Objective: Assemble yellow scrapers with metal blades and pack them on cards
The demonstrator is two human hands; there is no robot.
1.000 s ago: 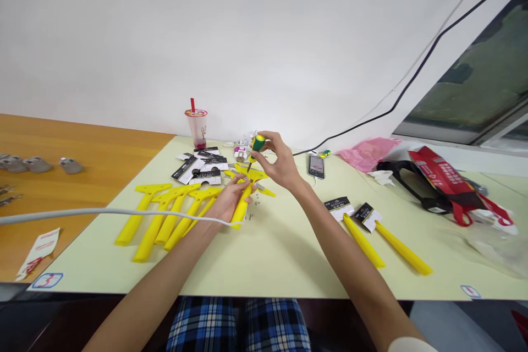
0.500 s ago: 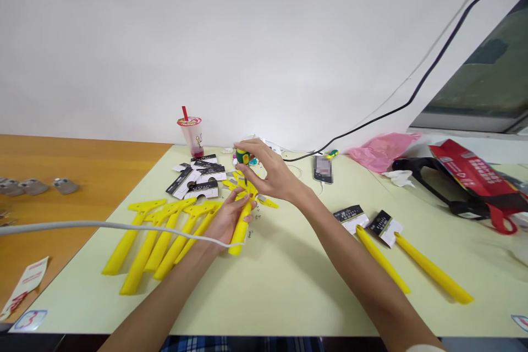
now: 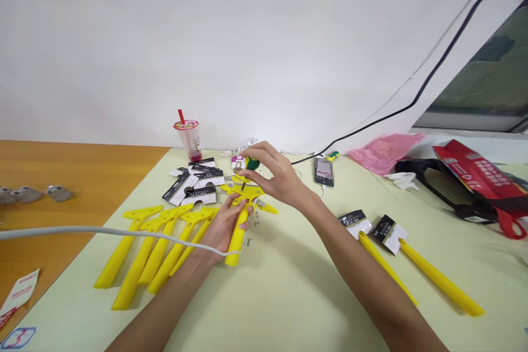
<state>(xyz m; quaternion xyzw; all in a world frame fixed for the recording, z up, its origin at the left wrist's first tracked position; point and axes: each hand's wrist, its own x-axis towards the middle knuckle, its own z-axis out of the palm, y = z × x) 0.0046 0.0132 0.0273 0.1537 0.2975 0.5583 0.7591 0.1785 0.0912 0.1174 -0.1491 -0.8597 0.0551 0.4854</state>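
Observation:
My left hand [image 3: 229, 222] is closed around the handle of a yellow T-shaped scraper [image 3: 238, 238], its wide head pointing away from me. Above that head, my right hand [image 3: 277, 171] grips a green and yellow screwdriver [image 3: 252, 164] between thumb and fingers. The screwdriver's shaft points down to the scraper head; whether its tip sits in a screw is too small to tell. Several small screws [image 3: 256, 223] lie on the table just right of the held scraper. Behind it are more yellow scraper heads [image 3: 267, 207], partly hidden by my hands.
Several yellow scrapers [image 3: 119, 253] lie to the left, and two yellow handles [image 3: 441, 278] with cards to the right. Black-and-white cards [image 3: 200, 195], a drink cup [image 3: 189, 140] and a phone [image 3: 324, 171] are farther back. A grey cable [image 3: 103, 231] crosses in front.
The screwdriver's handle has tilted to the right, and more of the held scraper's head shows. The whole view has shifted slightly; both hands keep their holds.

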